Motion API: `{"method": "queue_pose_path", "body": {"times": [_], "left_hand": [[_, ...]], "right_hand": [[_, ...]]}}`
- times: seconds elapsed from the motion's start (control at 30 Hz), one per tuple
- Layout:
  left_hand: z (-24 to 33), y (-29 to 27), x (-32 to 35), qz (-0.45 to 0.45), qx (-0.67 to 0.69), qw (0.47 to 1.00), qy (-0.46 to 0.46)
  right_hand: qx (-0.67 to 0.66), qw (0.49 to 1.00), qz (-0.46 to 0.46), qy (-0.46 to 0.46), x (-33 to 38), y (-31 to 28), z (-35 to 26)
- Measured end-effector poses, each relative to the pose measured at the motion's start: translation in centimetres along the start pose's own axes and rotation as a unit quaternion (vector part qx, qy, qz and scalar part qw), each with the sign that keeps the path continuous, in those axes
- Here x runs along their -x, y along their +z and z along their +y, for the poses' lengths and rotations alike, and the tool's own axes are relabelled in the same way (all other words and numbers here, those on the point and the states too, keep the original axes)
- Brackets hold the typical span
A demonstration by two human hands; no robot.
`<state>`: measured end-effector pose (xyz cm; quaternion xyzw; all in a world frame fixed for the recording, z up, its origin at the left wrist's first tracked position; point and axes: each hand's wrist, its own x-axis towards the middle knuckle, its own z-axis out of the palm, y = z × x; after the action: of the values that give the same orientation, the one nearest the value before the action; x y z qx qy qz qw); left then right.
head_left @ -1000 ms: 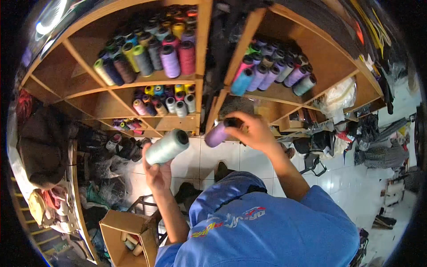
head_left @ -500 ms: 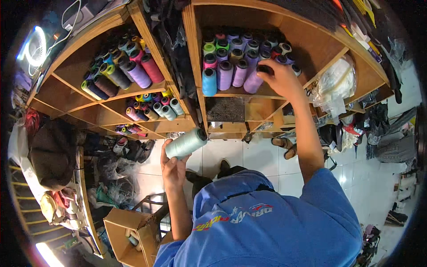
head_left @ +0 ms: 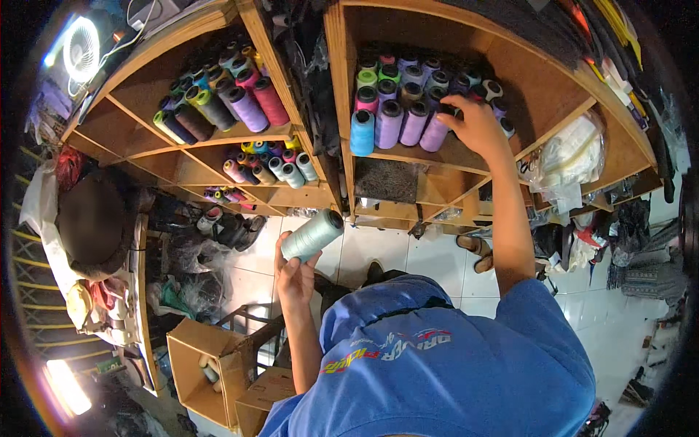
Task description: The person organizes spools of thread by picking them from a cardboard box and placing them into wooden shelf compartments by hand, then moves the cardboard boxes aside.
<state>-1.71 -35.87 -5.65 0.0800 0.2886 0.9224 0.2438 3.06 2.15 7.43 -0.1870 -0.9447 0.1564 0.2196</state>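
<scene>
My left hand (head_left: 295, 273) holds a pale green thread cone (head_left: 312, 235) tilted up over the white tiled floor, below the shelves. My right hand (head_left: 477, 124) reaches into the right wooden shelf compartment (head_left: 466, 156), its fingers curled on the top of a purple thread cone (head_left: 435, 132) at the right end of the front row. That row also holds two more purple cones and a light blue cone (head_left: 362, 132). Behind it stand several cones in green, pink, grey and dark colours.
The left shelf (head_left: 167, 80) holds several large cones (head_left: 233, 105) in green, purple, pink and black, with small spools (head_left: 269, 166) one level down. Plastic bags (head_left: 571, 156) sit at the right. On the floor are shoes (head_left: 233, 227), sandals (head_left: 473, 247) and an open cardboard box (head_left: 193, 364).
My right hand carried the purple cone up from in front of me and set it among the cones on the right shelf. My left hand stayed low with the pale green cone.
</scene>
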Motion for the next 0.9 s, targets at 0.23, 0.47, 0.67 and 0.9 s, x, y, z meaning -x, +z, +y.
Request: {"method": "queue_pose_path", "body": {"times": [0.23, 0.47, 0.67, 0.9], "left_hand": [[-1.7, 2.0, -1.3, -0.032, -0.002, 0.999, -0.026], [-4.4, 5.3, -2.4, -0.097, -0.016, 0.989, -0.112], [-7.6, 9.0, -3.4, -0.161, -0.004, 0.970, -0.183], [-9.8, 11.6, -3.9, -0.211, -0.045, 0.943, -0.252]], "right_hand": [[-0.027, 1.000, 0.008, 0.010, 0.9, -0.3, 0.5], [-0.110, 0.994, -0.009, -0.012, 3.5, -5.3, -2.0], [-0.251, 0.935, -0.239, -0.069, 9.7, -5.2, -3.5], [-0.185, 0.974, -0.129, 0.007, 10.0, -6.3, -1.1]]}}
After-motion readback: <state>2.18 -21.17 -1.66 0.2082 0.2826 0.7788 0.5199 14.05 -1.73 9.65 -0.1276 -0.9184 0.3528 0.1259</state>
